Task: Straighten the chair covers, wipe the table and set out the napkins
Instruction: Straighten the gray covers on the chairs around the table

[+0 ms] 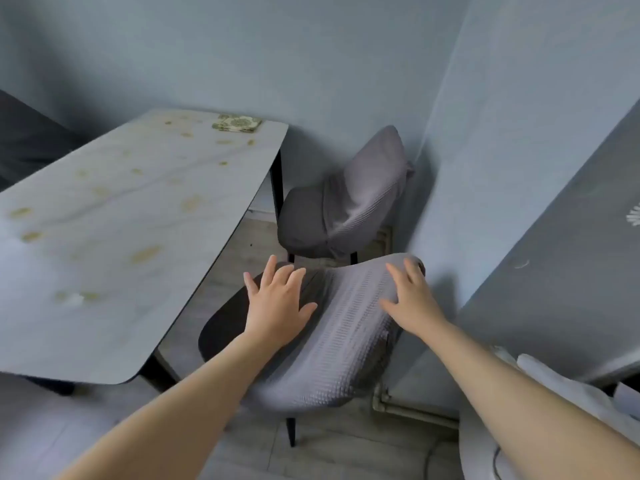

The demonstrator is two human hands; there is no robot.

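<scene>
A near chair wears a grey waffle-knit cover (332, 344) that sits rumpled over its back, with the dark seat (225, 327) bare at the left. My left hand (277, 303) lies flat and spread at the cover's left edge. My right hand (408, 299) rests spread on the cover's top right. A second chair (304, 220) stands behind, its grey cover (370, 188) bunched on the backrest. The pale marble-look table (114, 237) at the left carries several yellowish stains. A stack of green-patterned napkins (237, 123) lies at its far corner.
Blue-grey walls close the corner behind the chairs. A grey cabinet or appliance (561, 271) stands at the right, with white cloth (568, 386) near its base. A pipe (408, 410) runs along the floor by the wall. The table's black legs (277, 181) stand close to both chairs.
</scene>
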